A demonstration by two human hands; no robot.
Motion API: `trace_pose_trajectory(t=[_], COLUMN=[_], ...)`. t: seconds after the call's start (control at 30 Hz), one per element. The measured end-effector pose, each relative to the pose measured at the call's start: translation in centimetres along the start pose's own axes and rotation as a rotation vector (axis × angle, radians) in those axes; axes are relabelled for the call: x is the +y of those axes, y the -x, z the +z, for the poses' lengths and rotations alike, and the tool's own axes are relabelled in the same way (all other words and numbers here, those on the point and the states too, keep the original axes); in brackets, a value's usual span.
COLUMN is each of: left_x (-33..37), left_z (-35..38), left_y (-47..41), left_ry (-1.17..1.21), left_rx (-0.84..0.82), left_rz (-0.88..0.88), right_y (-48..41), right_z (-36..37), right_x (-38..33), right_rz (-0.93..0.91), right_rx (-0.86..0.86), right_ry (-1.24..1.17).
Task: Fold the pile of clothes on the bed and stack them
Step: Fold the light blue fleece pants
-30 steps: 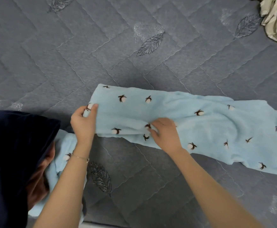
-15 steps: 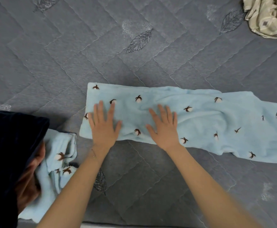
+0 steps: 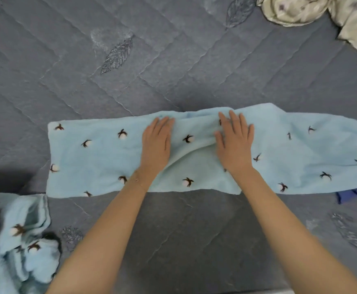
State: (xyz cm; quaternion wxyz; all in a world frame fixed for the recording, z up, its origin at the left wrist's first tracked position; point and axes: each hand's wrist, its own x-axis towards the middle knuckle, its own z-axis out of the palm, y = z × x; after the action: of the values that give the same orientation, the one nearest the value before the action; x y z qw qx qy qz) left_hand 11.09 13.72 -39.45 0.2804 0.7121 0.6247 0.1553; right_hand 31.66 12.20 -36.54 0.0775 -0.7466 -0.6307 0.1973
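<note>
Pressing palms-down with fingers straight, left grip (image 3: pixel 156 143) and right grip (image 3: pixel 233 143) sit mid-length on the light-blue fleece garment (image 3: pixel 92 162) on the bed (image 3: pixel 173 60), its long axis left-right, rumpled end nearer the right grip.

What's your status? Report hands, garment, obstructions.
Left hand and right hand both flat, pressing. Long pale-blue fleece garment with cotton-boll print spread on grey quilted bedspread. Diagonal crease between hands.
</note>
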Motion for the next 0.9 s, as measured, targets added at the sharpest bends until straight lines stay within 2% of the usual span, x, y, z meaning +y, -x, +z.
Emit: trace_pose_trajectory(t=[0.1,0.23,0.33,0.47,0.57,0.67,0.73,0.8,0.9], left_x=[1.9,3.0,2.4,1.6,0.9,0.7,1.2,2.1,3.0], left_z=[0.7,1.1,1.5,1.0,0.7,0.1,0.1,0.1,-0.7], left_y=[-3.6,-6.8,-7.1,-7.4,-7.6,-7.2,-6.6,-6.5,-7.4], left_ry=[0.091,0.061,-0.072,-0.021,-0.083,-0.114,-0.127,-0.066,0.295], left_rx=[0.044,-0.054,-0.228,-0.236,-0.345,-0.445,-0.437,-0.360,-0.141], left_rz=[-0.119,-0.273,-0.221,-0.251,-0.212,-0.173,-0.174,-0.186,-0.277], right_y=[-2.3,-5.3,-6.7,-8.6,-9.6,-9.7,-9.5,-9.4,-9.5], right_z=[-2.5,-3.7,-3.4,-3.4,-3.9,-4.1,-4.1,-4.5,-5.7], right_x=[4.2,7.9,9.1,10.4,12.0,12.7,12.5,12.3,12.2], right_rz=[0.046,0.087,0.108,0.162,0.204,0.190,0.152,0.126,0.107], right_rx=[-0.009,-0.119,-0.134,-0.217,-0.334,-0.355,-0.326,-0.231,0.037], right_ry=[-0.018,-0.156,-0.169,-0.188,-0.116,-0.047,-0.025,-0.070,-0.205])
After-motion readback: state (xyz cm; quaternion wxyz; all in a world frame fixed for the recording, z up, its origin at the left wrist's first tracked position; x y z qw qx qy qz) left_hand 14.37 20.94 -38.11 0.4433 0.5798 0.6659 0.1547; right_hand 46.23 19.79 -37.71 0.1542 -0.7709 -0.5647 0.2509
